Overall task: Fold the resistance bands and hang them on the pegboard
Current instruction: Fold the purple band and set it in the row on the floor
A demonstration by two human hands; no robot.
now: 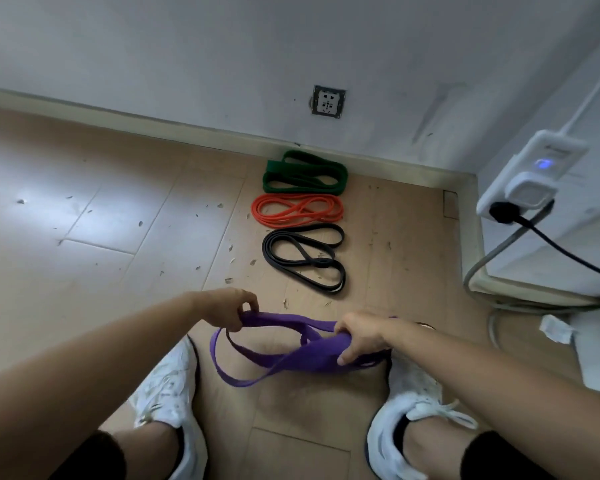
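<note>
The purple band (312, 355) stretches side to side over the floor (84, 237), left hand (231, 310) pinching one end, right hand (361, 336) in a closed grip on the gathered folds (slack loop hangs nearer the left).

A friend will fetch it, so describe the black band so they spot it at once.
Under the wall socket, three folded bands lie in a row on the floor. The black band is the one farthest from the wall. Next come an orange band and a green band; it alone is black.
</note>
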